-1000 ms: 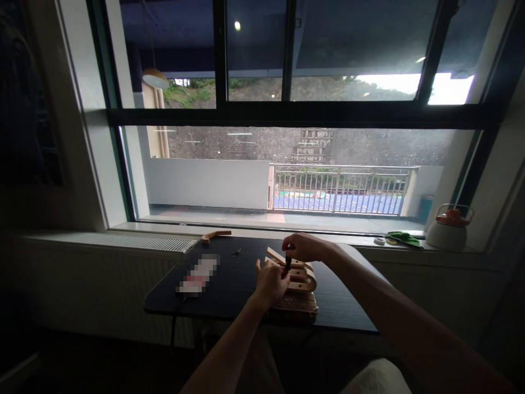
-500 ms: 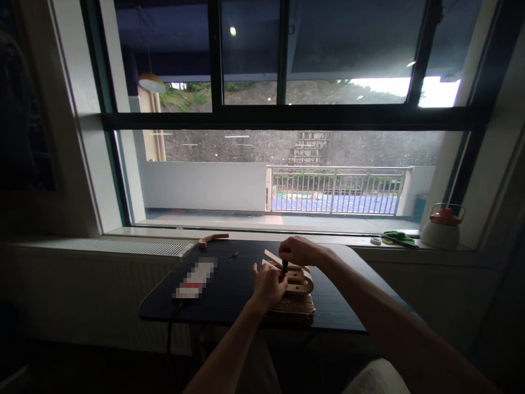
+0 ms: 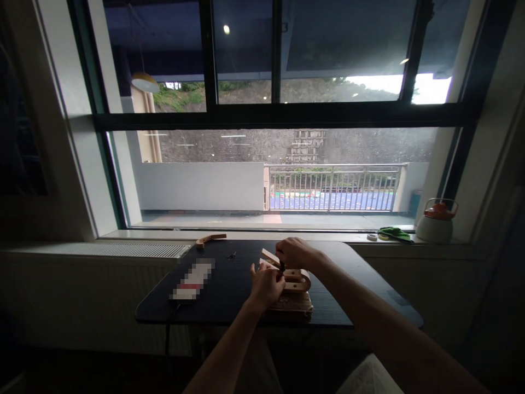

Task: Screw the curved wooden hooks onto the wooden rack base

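Observation:
In the head view, my right hand (image 3: 296,253) is closed from above around a dark upright tool, seemingly a screwdriver (image 3: 282,266). Its lower end points down at a pale curved wooden piece (image 3: 304,280) with rounded ends and dark holes. My left hand (image 3: 266,283) grips the left side of that piece, its fingertips close beside the tool's tip. Whether a screw sits under the tip is hidden by the fingers. Beneath the wooden piece lies a brown, rough-edged block (image 3: 293,306) on the dark table (image 3: 229,301).
Another bent wooden piece (image 3: 211,239) lies at the table's far left edge, with some small dark screws (image 3: 232,255) nearer. A blurred flat object (image 3: 192,280) with a cable lies at left. On the windowsill are a green cloth (image 3: 394,234), tape rolls (image 3: 372,237) and a kettle-like jug (image 3: 435,221).
The whole view has shifted slightly. Both hands keep nearly the same hold; my right hand looks a little lower over the wooden piece.

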`<state>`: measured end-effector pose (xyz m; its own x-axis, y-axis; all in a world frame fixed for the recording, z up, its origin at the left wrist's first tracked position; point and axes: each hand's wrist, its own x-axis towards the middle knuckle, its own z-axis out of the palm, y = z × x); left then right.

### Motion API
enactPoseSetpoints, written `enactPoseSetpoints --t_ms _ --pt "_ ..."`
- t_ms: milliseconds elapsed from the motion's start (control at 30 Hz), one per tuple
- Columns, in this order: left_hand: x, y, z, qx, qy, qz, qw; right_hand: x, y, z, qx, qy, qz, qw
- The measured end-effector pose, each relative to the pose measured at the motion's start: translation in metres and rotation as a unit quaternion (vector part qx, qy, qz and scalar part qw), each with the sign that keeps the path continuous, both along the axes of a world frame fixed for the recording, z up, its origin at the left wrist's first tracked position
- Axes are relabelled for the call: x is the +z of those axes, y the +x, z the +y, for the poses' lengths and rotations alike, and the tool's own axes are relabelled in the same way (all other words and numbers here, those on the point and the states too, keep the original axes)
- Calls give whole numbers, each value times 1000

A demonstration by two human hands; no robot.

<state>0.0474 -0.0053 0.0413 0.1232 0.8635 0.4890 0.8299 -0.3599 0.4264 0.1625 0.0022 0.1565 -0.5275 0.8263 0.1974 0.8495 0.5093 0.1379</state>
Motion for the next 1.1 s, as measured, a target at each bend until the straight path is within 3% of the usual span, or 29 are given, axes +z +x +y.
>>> enactPoseSetpoints --t_ms 200,433,633,867,1100 --pt "0 1 0 7 -2 8 1000 -4 -6 -4 -55 19 8 998" --pt "1 0 0 9 -12 14 1000 -6 3 3 22 -11 23 999" --pt "3 2 -3 18 -11 29 999 -13 3 13 -53 -6 16 998" --pt "4 3 -5 21 -23 27 999 -4 5 8 4 6 9 1000" --pt "7 5 -7 35 -40 43 998 -6 -2 9 -48 22 -6 999"
